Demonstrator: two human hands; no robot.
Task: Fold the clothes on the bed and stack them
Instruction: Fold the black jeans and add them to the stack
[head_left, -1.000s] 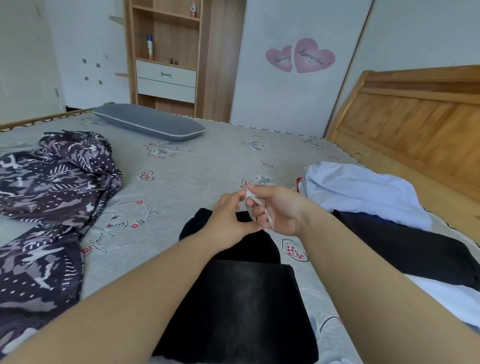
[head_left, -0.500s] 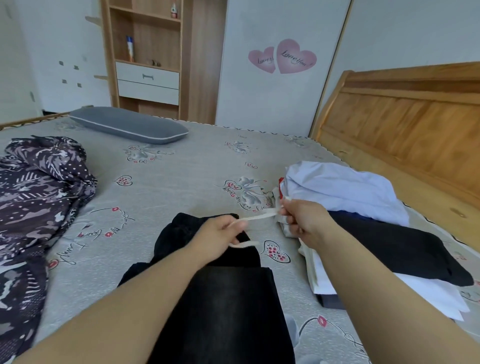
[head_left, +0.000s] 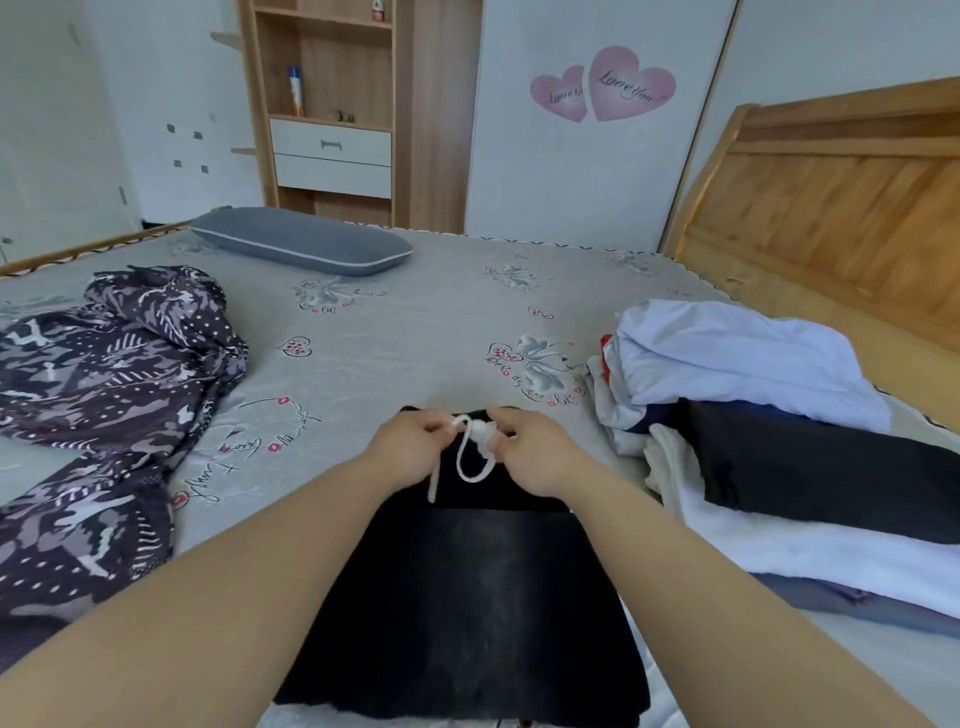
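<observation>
Black folded garment (head_left: 467, 597) lies beneath both hands (head_left: 410, 452) pinching its white drawstring (head_left: 462, 467).

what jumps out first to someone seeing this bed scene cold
Both hands, left hand and right hand, pinch a white drawstring over the black folded garment at centre. A crumpled patterned garment sprawls at left; a stack of clothes sits at right.

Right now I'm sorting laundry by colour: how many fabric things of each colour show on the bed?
Black: 2, folded garment, pile layer
White: 2, top shirt, lower layer
Patterned purple: 1
Grey pillow: 1
Total: 6
</observation>
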